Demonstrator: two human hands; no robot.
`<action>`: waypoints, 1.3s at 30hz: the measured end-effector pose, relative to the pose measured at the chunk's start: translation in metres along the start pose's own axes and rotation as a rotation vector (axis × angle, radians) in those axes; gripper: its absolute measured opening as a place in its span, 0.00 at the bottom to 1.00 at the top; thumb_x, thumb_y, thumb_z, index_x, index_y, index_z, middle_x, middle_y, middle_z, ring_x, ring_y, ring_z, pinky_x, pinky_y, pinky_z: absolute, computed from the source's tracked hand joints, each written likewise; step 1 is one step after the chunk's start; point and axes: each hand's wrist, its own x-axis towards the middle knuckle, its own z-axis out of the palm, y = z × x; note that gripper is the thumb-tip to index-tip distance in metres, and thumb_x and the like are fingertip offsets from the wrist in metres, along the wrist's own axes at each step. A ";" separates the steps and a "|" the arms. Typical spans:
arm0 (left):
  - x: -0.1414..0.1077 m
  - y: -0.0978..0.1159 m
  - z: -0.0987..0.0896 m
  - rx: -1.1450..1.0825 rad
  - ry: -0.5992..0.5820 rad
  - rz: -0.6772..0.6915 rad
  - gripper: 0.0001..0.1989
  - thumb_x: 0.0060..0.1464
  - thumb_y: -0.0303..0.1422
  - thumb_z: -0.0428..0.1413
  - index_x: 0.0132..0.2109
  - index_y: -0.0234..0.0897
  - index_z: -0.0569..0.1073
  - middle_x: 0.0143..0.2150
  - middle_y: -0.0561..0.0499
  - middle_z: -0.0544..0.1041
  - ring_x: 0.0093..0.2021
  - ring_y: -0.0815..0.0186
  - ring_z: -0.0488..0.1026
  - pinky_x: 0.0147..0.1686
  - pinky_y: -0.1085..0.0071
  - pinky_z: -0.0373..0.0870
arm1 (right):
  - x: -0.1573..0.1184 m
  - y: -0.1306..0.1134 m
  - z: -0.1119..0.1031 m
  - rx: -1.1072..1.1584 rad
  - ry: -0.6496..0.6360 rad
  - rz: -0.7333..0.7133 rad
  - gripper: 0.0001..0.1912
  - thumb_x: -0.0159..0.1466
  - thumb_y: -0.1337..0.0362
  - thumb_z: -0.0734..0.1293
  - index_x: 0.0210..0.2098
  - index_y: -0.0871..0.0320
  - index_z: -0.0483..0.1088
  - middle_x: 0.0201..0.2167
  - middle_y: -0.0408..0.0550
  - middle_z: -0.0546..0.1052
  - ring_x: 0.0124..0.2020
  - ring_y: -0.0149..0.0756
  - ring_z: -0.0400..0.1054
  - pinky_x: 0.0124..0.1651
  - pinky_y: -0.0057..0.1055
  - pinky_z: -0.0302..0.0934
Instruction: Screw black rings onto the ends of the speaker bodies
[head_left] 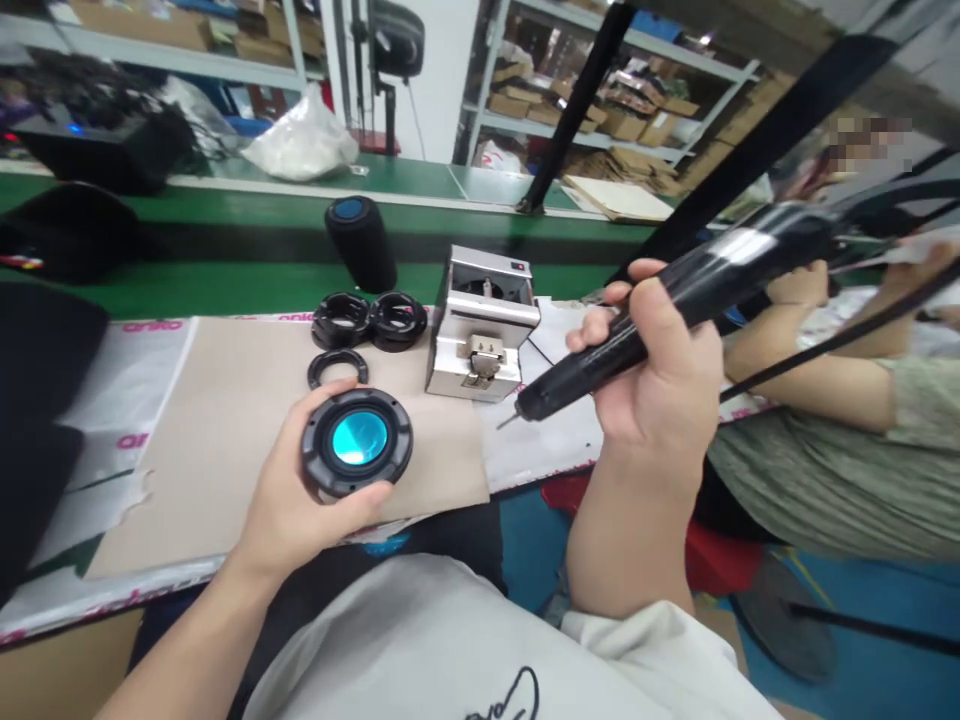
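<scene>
My left hand (300,500) is wrapped round a black round speaker (397,440) with a shiny blue centre facing up, over the cardboard. In my right hand (660,370) is a black electric screwdriver (585,380), tilted so that its thin bit points down and left, apart from the speaker. Just beyond the speaker lies a black ring (311,368). Behind it sit two black round housings (341,325) side by side. A metal box-shaped screw feeder (484,325) stands between my hands, farther back. What lies under the speaker is hidden by my hand.
A dark cylindrical speaker (364,250) stands on the green bench behind the housings. Cardboard (202,440) covers the work surface. A black post (577,110) rises at the back. Another person's arm (817,370) is at the right. Shelves with boxes (630,125) stand behind.
</scene>
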 end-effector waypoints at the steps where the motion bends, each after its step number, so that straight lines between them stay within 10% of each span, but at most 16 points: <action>1: 0.002 0.000 0.003 0.007 0.001 0.013 0.42 0.48 0.45 0.75 0.67 0.42 0.70 0.65 0.41 0.78 0.65 0.43 0.78 0.66 0.50 0.76 | 0.003 -0.004 -0.001 0.019 0.034 -0.049 0.25 0.58 0.54 0.82 0.45 0.49 0.68 0.36 0.39 0.70 0.28 0.28 0.67 0.34 0.31 0.69; 7: 0.022 0.007 0.033 -0.014 -0.134 0.060 0.42 0.49 0.45 0.74 0.67 0.42 0.67 0.65 0.41 0.77 0.66 0.44 0.77 0.62 0.53 0.79 | 0.012 0.001 0.017 -0.008 -0.026 -0.162 0.22 0.69 0.40 0.70 0.44 0.47 0.59 0.26 0.37 0.61 0.22 0.32 0.62 0.28 0.33 0.65; 14: 0.031 0.010 0.041 -0.048 -0.158 0.078 0.43 0.49 0.49 0.74 0.66 0.41 0.67 0.64 0.40 0.78 0.64 0.45 0.79 0.62 0.52 0.78 | 0.033 0.029 0.044 -0.125 -0.204 -0.060 0.42 0.55 0.15 0.62 0.40 0.47 0.60 0.20 0.34 0.63 0.20 0.31 0.61 0.24 0.34 0.60; 39: 0.035 0.004 0.041 -0.083 -0.140 0.143 0.43 0.48 0.44 0.76 0.67 0.39 0.69 0.63 0.40 0.79 0.62 0.49 0.80 0.60 0.59 0.77 | 0.052 0.071 0.050 0.068 -0.200 -0.078 0.38 0.58 0.22 0.69 0.37 0.51 0.62 0.17 0.33 0.63 0.14 0.27 0.56 0.15 0.30 0.48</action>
